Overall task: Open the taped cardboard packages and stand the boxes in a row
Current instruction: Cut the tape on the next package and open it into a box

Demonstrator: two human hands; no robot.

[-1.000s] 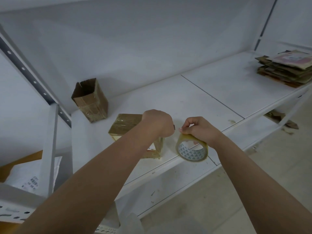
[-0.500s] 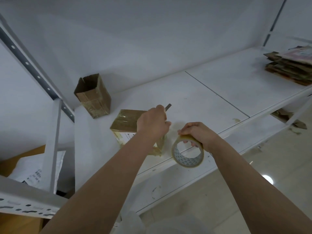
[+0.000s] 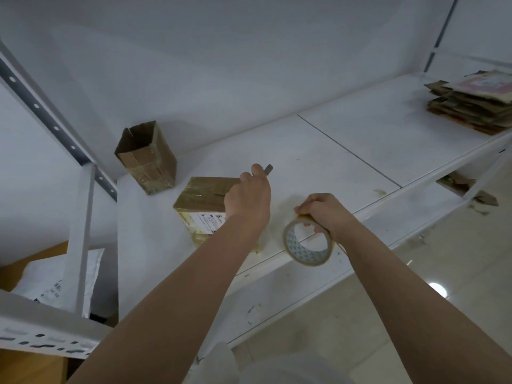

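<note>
My left hand (image 3: 248, 202) pinches a small grey blade (image 3: 268, 169) above the taped package (image 3: 203, 202), which lies near the shelf's (image 3: 318, 159) front edge. My right hand (image 3: 322, 212) grips a tape roll (image 3: 307, 245) at that edge. An opened box (image 3: 146, 159) stands upright near the shelf's back left corner.

We see a white metal shelving unit (image 3: 346, 151) set against a plain white wall (image 3: 221, 51). Its shelf surface consists of two panels that meet at a dark seam (image 3: 349, 151). At left, we note a perforated grey upright (image 3: 55, 128) and a slotted white rail (image 3: 41, 339). Below the shelf lies a glossy pale floor (image 3: 415, 314), on which we see one bright round light reflection (image 3: 438, 289).
</note>
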